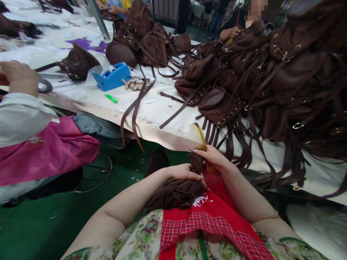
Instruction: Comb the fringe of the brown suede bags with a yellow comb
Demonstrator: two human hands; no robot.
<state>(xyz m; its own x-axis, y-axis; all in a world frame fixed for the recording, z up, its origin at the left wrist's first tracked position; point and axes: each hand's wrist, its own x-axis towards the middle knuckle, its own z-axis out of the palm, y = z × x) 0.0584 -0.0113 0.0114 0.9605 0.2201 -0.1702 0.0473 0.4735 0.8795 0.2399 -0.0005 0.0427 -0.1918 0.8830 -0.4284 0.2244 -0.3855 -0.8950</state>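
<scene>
On my lap, against the red apron [217, 196], lies a dark brown fringed bag [173, 193]. My left hand [187, 172] is wrapped round a gathered part of it, with fringe strands hanging below. Close by, my right hand [213, 157] grips a yellow comb [199, 136], its teeth pointing up and to the left. A bunch of brown fringe [196, 160] sits between the two hands, near the thumb of the right one. The lower fingers of my right hand are partly hidden.
Brown bags with straps and rings are heaped on the white table [162, 108], straps hanging over its edge. A blue tape dispenser [112, 76] and a green lighter [111, 98] lie left. A co-worker in a pink apron [56, 151] sits left; another person is behind the heap.
</scene>
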